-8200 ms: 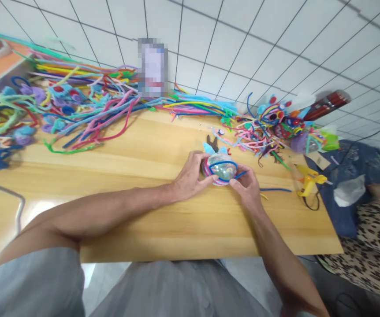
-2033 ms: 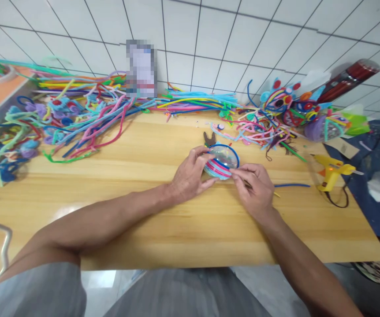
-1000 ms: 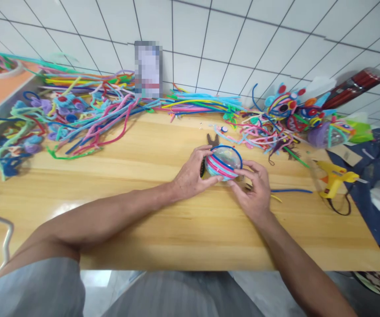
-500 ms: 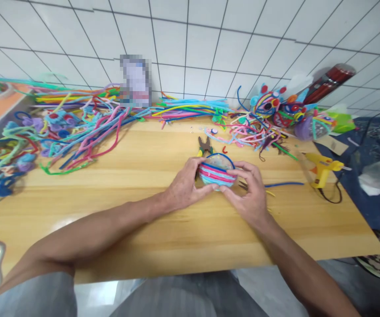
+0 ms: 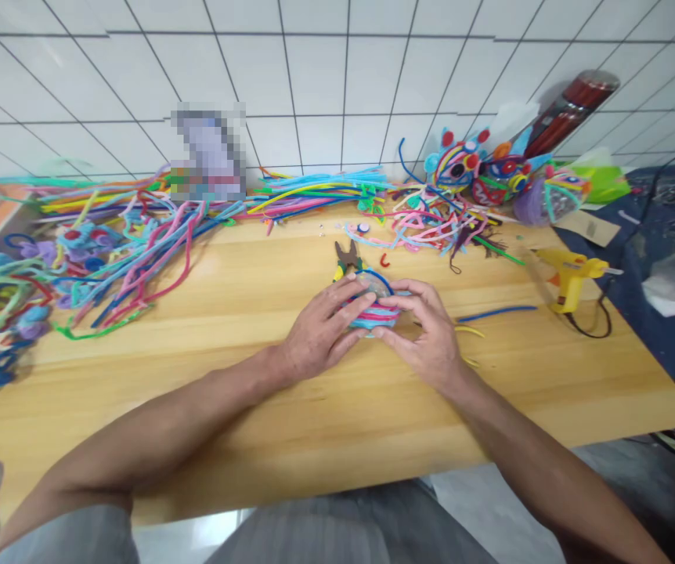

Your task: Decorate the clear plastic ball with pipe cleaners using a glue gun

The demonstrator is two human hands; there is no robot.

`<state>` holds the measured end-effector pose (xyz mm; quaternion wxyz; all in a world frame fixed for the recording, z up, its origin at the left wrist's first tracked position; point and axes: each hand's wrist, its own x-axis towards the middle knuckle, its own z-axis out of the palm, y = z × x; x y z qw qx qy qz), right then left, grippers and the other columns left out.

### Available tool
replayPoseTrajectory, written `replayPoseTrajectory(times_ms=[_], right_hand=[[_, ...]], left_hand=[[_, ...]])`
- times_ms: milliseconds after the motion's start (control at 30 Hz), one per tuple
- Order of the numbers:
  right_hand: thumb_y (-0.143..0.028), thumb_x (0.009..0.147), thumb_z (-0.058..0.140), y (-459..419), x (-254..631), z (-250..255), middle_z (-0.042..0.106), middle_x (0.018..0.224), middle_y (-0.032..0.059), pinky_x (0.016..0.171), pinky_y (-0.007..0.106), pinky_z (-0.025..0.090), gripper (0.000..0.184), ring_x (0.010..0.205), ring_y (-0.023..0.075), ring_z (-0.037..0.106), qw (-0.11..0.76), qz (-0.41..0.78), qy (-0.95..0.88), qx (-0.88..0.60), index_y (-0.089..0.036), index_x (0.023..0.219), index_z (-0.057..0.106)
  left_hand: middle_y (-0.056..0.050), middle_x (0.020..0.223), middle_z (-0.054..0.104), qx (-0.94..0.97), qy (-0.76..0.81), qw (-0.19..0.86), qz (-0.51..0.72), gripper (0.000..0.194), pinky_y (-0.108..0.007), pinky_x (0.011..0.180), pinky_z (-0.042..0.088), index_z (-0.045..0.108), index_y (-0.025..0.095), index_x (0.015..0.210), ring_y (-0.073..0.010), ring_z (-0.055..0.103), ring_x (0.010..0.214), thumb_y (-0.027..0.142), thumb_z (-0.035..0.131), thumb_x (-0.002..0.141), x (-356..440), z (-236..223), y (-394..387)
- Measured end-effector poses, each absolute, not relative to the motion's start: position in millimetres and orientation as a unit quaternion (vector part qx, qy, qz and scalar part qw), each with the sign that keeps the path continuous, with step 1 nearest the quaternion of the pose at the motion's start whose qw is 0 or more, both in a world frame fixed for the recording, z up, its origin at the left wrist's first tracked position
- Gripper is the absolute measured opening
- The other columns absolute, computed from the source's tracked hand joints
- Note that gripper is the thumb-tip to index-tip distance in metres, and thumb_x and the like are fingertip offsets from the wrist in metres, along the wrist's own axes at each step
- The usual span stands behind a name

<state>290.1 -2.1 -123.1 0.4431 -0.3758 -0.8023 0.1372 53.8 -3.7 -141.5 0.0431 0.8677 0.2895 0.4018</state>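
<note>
Round craft piece with a clear domed top, a dark blue rim and pink and light blue fuzzy stripes point(image 5: 376, 316) sits between the two hands, low over the near-middle part of the pale wooden table point(image 5: 243, 439); whether its underside touches the wood cannot be told. What has just changed is the left hand point(image 5: 319, 329): its fingers have come across the top, covering much of the dome and part of the rim, while its thumb presses low on the near side. The right hand point(image 5: 425, 333) grasps the opposite side, fingers at the rim and thumb beneath the stripes, near the other thumb. Both grips are closed on the piece, and neither looks clenched hard. That shift probably steadies the rim against the body, though it hides how well the blue edge sits on the left.

Just beyond the piece lie the pliers with dark metal jaws and green-and-yellow handles point(image 5: 348, 257), jaws spread, the handles partly hidden by the left hand. A small curved red fuzzy scrap point(image 5: 384, 260) rests beside them. Past the right hand are a straight blue fuzzy stem point(image 5: 499, 313), short curved yellow scraps point(image 5: 470, 330) and, farther out, a yellow glue gun point(image 5: 575, 283) with a black cord.
</note>
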Motion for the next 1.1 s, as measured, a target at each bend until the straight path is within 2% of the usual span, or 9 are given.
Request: replayPoseTrajectory(times_ms=[233, 500, 833, 1100], right_hand=[[-0.033, 0.095, 0.076, -2.6, 293.1, -120.0, 0.068, 0.13, 0.0103, 0.105, 0.05, 0.056, 0.034, 0.122, 0.0285, 0.066, 0.471, 0.166, -0.778, -0.382, -0.028, 0.127, 0.065], [-0.026, 0.089, 0.08, -2.7, 293.1, -125.4, 0.068, 0.114, 0.0071, 0.095, 0.046, 0.057, 0.027, 0.109, 0.0264, 0.067, 0.48, 0.146, -0.777, -0.382, -0.027, 0.11, 0.064], [-0.028, 0.092, 0.077, -3.7, 292.4, -125.9, 0.066, 0.115, 0.0076, 0.096, 0.047, 0.057, 0.022, 0.11, 0.0267, 0.066, 0.467, 0.165, -0.783, -0.376, -0.028, 0.113, 0.068], [-0.026, 0.09, 0.08, -5.2, 291.7, -124.6, 0.064, 0.119, 0.0088, 0.097, 0.046, 0.057, 0.026, 0.114, 0.0273, 0.065, 0.466, 0.15, -0.787, -0.375, -0.028, 0.112, 0.067]], left_hand=[[-0.019, 0.156, 0.056, 0.871, 0.298, 0.036, 0.388, 0.068, -0.059, 0.122, 0.049, 0.035, 0.024, 0.165, -0.0334, 0.045, 0.156, 0.029, 0.063, 0.103, 53.2, -139.2, -6.5], [-0.021, 0.152, 0.059, 0.868, 0.295, 0.034, 0.398, 0.07, -0.058, 0.121, 0.049, 0.034, 0.023, 0.165, -0.033, 0.048, 0.154, 0.027, 0.065, 0.102, 52.3, -140.5, -6.7], [-0.018, 0.153, 0.059, 0.864, 0.301, 0.037, 0.403, 0.068, -0.058, 0.119, 0.052, 0.036, 0.031, 0.165, -0.0322, 0.049, 0.153, 0.026, 0.063, 0.103, 52.4, -143.2, -8.1], [-0.019, 0.156, 0.057, 0.859, 0.274, 0.044, 0.429, 0.07, -0.056, 0.119, 0.052, 0.038, 0.028, 0.164, -0.0309, 0.047, 0.155, 0.021, 0.067, 0.101, 53.7, -146.2, -7.5]])
